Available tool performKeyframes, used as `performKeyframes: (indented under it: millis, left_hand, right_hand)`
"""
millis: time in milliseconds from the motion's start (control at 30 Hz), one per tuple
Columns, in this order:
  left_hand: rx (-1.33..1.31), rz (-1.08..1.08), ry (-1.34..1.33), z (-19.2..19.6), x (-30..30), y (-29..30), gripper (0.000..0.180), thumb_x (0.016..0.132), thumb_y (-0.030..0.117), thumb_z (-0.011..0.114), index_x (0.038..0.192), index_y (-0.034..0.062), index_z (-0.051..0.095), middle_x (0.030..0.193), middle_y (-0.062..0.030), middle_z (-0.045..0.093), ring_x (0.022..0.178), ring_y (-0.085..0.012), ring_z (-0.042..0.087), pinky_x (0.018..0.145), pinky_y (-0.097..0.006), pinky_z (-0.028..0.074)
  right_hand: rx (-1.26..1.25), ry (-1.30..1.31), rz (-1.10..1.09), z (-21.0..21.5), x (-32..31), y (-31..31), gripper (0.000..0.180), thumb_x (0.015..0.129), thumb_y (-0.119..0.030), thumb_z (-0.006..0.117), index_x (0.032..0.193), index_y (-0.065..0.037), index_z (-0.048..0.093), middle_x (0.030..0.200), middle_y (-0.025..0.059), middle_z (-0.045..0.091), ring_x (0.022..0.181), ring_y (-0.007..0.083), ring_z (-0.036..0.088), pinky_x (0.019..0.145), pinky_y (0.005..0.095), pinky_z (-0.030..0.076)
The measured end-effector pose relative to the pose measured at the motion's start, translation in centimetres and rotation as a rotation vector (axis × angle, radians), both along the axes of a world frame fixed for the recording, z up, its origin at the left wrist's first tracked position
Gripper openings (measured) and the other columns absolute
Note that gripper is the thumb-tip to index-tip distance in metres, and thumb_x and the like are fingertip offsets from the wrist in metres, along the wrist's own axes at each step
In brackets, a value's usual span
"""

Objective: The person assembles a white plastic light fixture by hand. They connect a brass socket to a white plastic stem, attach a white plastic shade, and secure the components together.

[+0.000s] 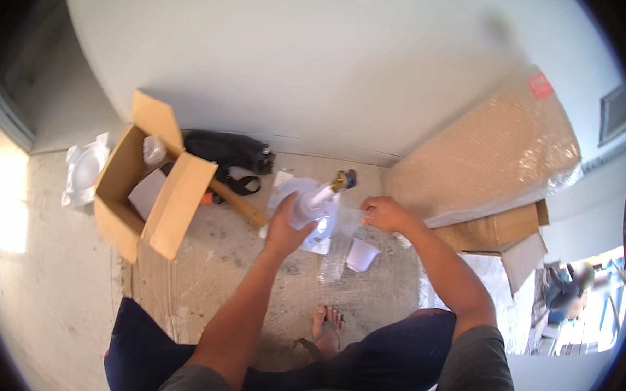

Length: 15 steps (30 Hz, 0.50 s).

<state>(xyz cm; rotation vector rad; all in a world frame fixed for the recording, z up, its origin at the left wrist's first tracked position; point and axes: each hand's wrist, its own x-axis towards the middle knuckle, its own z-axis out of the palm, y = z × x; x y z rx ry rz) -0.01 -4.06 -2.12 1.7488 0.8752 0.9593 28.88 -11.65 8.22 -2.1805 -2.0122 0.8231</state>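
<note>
My left hand (288, 229) is wrapped round the lower part of a white fixture with a slim stem (320, 196). At the stem's upper end is a brass-coloured fitting (341, 181) with a dark tip. Under the fixture lies a pale, rounded, shiny piece (319, 237), partly hidden by my hand. To the right of the fixture, my right hand (388, 215) has its fingers curled together beside some clear plastic; what they pinch is too small to tell. A white tapered cup-shaped piece (362, 255) lies on the floor below, next to crumpled clear wrap (330, 269).
An opened cardboard box (119, 222) stands left, with a white moulded foam piece (85, 172) beyond it. A black bag (230, 151) and a wooden handle (237, 204) lie near the wall. A large bubble-wrapped panel (492, 148) leans at right, above flattened cardboard (492, 230).
</note>
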Motion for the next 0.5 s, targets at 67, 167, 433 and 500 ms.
performKeyframes:
  millis: [67, 167, 433, 500]
  left_hand:
    - [0.003, 0.057, -0.119, 0.2, -0.9, 0.9, 0.071, 0.076, 0.017, 0.085, 0.136, -0.0031, 0.053, 0.131, -0.0244, 0.061, 0.122, -0.0348, 0.06, 0.104, -0.041, 0.047]
    - [0.028, 0.099, -0.132, 1.8, -0.5, 0.5, 0.047, 0.085, 0.014, 0.076, 0.126, -0.0031, 0.061, 0.125, -0.026, 0.063, 0.118, -0.0403, 0.061, 0.101, -0.044, 0.048]
    - [0.049, 0.01, -0.127, 13.4, -4.7, 6.9, 0.029, 0.098, 0.018, 0.065, 0.119, -0.0012, 0.069, 0.11, -0.0123, 0.074, 0.102, -0.0167, 0.069, 0.091, -0.031, 0.054]
    - [0.117, 0.003, -0.08, 19.4, -5.8, 8.8, 0.033, 0.097, 0.024, 0.067, 0.12, 0.0004, 0.07, 0.111, -0.0107, 0.075, 0.101, -0.0145, 0.068, 0.091, -0.028, 0.053]
  right_hand:
    - [-0.04, -0.102, -0.051, 2.0, -0.4, 0.3, 0.038, 0.078, -0.021, 0.08, 0.109, -0.002, 0.069, 0.103, 0.0176, 0.072, 0.094, 0.0284, 0.07, 0.085, 0.0384, 0.056]
    - [-0.117, -0.113, -0.098, -0.2, 2.0, -1.7, 0.037, 0.077, -0.02, 0.08, 0.107, -0.001, 0.069, 0.102, 0.0188, 0.072, 0.094, 0.0277, 0.071, 0.084, 0.0375, 0.056]
    - [-0.122, -0.108, -0.134, 0.3, 2.6, -0.6, 0.035, 0.08, -0.018, 0.076, 0.111, -0.004, 0.069, 0.1, 0.017, 0.072, 0.094, 0.0317, 0.069, 0.086, 0.0401, 0.055]
    - [-0.098, -0.118, -0.15, 1.4, 2.2, -0.6, 0.034, 0.08, -0.018, 0.076, 0.11, -0.003, 0.069, 0.1, 0.0166, 0.072, 0.094, 0.0307, 0.069, 0.085, 0.04, 0.054]
